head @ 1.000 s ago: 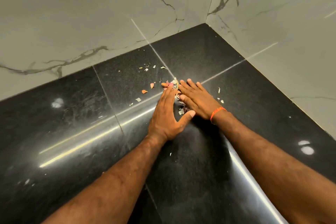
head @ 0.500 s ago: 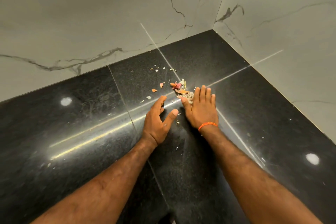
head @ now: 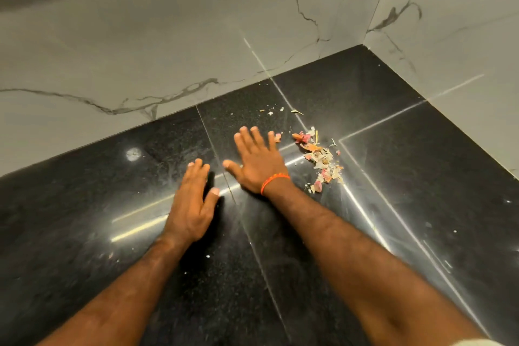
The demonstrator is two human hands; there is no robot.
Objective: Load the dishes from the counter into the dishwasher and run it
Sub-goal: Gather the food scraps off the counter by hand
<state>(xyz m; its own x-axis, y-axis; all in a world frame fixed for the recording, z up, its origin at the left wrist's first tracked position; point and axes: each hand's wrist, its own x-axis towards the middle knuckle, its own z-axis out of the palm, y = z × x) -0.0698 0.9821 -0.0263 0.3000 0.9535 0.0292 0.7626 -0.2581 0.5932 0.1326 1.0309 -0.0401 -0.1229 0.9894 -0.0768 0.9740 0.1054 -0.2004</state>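
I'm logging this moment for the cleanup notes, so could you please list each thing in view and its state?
Left hand: open, flat, palm down over the counter, empty.
Right hand: open, fingers spread, palm down, empty, left of the pile.
Scrap pile: gathered loosely, lying on the counter, untouched by either hand.
Stray bits: scattered near the wall.
Black counter: glossy, dusty streaks.
Orange wristband: on the right wrist.

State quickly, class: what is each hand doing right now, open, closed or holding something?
Left hand: open, flat, fingers together, holding nothing.
Right hand: open, fingers spread on the glossy black stone counter, holding nothing.
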